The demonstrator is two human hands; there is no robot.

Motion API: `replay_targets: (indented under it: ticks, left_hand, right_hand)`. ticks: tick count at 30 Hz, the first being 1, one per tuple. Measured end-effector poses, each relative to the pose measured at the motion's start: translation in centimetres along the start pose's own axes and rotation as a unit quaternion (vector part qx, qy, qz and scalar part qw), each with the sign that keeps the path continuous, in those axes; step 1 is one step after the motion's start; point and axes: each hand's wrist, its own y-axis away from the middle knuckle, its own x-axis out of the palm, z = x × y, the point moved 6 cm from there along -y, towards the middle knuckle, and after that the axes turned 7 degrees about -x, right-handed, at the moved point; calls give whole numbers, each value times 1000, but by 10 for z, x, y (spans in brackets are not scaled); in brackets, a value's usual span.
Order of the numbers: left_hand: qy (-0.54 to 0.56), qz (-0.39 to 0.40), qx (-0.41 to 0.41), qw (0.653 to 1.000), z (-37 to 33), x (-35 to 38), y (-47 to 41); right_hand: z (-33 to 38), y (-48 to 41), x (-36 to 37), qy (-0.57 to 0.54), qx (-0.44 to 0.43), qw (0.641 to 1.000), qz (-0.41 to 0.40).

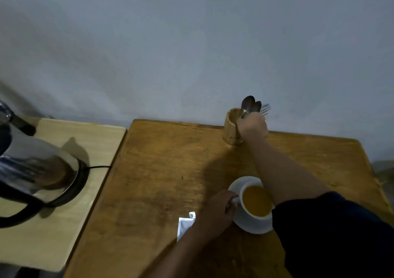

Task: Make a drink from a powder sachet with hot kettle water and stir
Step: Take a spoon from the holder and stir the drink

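Observation:
A white cup (257, 201) full of orange-brown drink stands on a white saucer (238, 185) near the front of the brown wooden table (162, 171). My left hand (219, 205) is closed on the cup's handle. My right hand (252, 127) reaches to the far edge and grips cutlery in a wooden holder (230, 128); spoons (248, 103) and a fork (265, 108) stick up above my fingers. A torn white sachet (184, 224) lies left of the saucer, partly under my left forearm. The steel kettle (32, 167) sits on its base at the left.
The kettle stands on a separate pale wooden table (70, 213), and its black cord (100, 167) runs toward the gap between the tables. A grey wall (191, 54) rises directly behind both tables.

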Motion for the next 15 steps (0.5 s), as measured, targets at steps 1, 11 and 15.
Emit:
replay_targets:
  ticks: [1, 11, 15]
  left_hand:
    - [4, 0, 1, 1000, 1, 0, 0]
    - [21, 3, -6, 1000, 3, 4, -2]
    - [30, 20, -14, 999, 2, 7, -2]
  right_hand:
    - [1, -2, 1, 16, 7, 1000, -6]
    - [-13, 1, 5, -134, 79, 984, -82]
    - [-1, 16, -12, -167, -28, 976, -138]
